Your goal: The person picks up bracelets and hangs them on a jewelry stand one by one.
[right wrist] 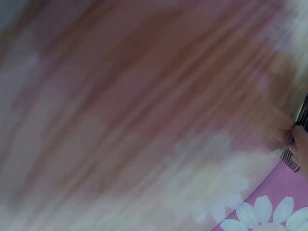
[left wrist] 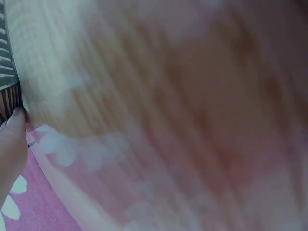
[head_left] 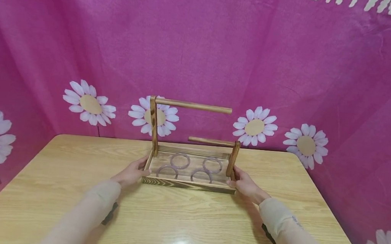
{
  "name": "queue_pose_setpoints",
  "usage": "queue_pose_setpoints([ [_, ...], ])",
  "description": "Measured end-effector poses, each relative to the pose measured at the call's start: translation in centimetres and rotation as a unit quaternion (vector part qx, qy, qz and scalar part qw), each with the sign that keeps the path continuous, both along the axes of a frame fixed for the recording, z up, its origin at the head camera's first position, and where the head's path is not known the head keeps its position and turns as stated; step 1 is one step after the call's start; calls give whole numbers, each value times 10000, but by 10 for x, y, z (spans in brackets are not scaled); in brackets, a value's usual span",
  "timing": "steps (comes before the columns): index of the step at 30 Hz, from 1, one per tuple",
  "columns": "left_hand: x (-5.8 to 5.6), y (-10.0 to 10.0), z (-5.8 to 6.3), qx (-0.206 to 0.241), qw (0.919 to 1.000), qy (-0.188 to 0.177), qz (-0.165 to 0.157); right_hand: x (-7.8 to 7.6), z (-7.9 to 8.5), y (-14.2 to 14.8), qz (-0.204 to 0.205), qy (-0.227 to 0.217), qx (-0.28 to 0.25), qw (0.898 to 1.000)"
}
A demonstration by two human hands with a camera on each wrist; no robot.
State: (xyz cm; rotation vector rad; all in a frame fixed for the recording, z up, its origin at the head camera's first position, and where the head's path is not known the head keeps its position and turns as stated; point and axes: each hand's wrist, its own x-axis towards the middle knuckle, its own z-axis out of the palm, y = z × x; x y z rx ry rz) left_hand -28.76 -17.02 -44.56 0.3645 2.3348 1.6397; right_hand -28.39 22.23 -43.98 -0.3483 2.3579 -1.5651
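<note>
A shallow wooden tray rack [head_left: 188, 185] with dark grain is at the far middle of the table in the head view. A tall post with a long rod [head_left: 193, 105] rises at its left end, a shorter post with a lower rod [head_left: 211, 141] at its right. Several translucent purple rings [head_left: 179, 169] lie inside it. My left hand [head_left: 133, 172] grips the left end, thumb over the front corner. On the right end, my right hand [head_left: 247, 184] holds the other corner the same way. Both wrist views show only a fingertip or so at the rack's striped wood.
The light wood table [head_left: 188, 217] stretches toward me and to both sides. Behind it hangs a magenta cloth [head_left: 201, 53] with white daisies, which also closes in the left and right sides.
</note>
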Motion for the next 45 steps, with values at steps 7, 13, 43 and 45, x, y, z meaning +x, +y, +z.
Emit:
queue_pose_setpoints([
  [7, 2, 1, -2, 51, 9999, -59, 107, -2, -2, 3, 105, -1, -172, 9998],
  [13, 8, 2, -2, 67, 10000, -36, -39, 2, -3, 5, 163, -38, -230, 9996],
  [43, 57, -2, 1, -509, 9986, -5, -127, 47, -2, 7, 54, -108, 124, 9999],
  [45, 60, -2, 2, -504, 9987, -14, -124, 50, -2, 7, 40, -135, 174, 9997],
])
